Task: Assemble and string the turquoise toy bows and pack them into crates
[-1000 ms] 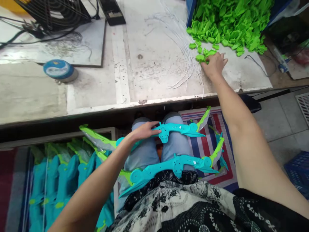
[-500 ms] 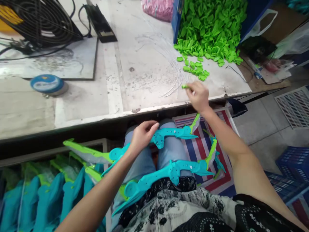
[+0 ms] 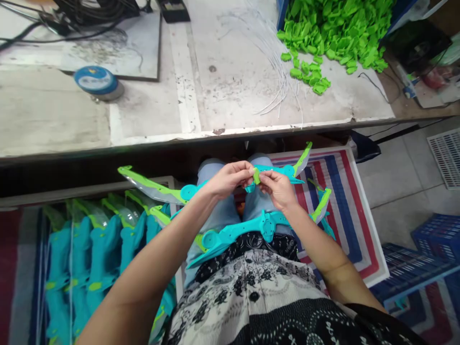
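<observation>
Since half a second ago, the right hand (image 3: 278,188) has come back from above the table edge to the lap, bringing one small green piece (image 3: 256,176) to the left hand (image 3: 233,178). Both hands now grip that piece by the fingertips: it sits between them, left fingers at its left side, right thumb and fingers at its right. Directly under the hands lies the farther teal bow-shaped part (image 3: 249,187), crossing the knees, its middle partly covered; whether the piece touches it I cannot tell. Nearer the body, a second bow-shaped part (image 3: 247,226) spans the lap. To the left, more teal parts (image 3: 104,244) stand in a row; to the right is a striped cloth (image 3: 341,201). Beyond, on the table (image 3: 233,105), loose green pieces (image 3: 311,74) lie before a green heap (image 3: 338,28), beside white strands (image 3: 278,72).
</observation>
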`<state>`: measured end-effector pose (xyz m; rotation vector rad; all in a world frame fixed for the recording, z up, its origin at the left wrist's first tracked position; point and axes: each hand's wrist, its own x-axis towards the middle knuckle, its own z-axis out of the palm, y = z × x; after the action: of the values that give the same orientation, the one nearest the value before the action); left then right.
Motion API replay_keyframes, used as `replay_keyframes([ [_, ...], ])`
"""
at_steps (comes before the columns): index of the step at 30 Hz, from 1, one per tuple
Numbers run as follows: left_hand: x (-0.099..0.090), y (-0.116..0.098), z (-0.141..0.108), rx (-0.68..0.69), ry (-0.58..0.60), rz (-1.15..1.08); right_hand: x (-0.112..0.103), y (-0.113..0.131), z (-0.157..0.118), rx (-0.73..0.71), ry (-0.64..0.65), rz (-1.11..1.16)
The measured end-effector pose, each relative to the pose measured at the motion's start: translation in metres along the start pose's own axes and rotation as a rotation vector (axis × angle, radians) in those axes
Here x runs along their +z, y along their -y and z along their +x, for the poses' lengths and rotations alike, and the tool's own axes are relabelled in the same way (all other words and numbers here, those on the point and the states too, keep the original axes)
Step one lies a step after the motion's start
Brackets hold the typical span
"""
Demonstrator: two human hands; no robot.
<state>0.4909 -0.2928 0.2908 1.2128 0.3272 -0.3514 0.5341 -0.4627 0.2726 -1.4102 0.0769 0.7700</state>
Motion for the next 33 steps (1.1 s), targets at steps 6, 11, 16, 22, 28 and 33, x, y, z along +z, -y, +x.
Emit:
replay_keyframes([
  [6, -0.037, 0.009, 0.014, 0.072, -0.288, 0.435, 0.004, -0.025, 0.003, -0.086, -0.218, -0.222],
  [11, -0.047, 0.023, 0.035, -0.134, -0.203, 0.62, 0.018, -0.043, 0.012, -0.165, -0.337, -0.561],
  [16, -0.043, 0.021, 0.043, -0.082, -0.08, 0.694, 0.027, -0.05, 0.016, -0.182, -0.403, -0.706],
  [22, -0.043, 0.03, 0.05, -0.095, -0.06, 0.72, 0.018, -0.063, 0.015, -0.077, -0.403, -0.569],
  [28, -0.045, 0.04, 0.053, -0.069, -0.055, 0.681, 0.028, -0.068, 0.006, 0.189, -0.334, -0.106],
  [33, -0.043, 0.037, 0.051, -0.049, -0.056, 0.716, 0.037, -0.063, 0.007, 0.385, -0.149, 0.415],
])
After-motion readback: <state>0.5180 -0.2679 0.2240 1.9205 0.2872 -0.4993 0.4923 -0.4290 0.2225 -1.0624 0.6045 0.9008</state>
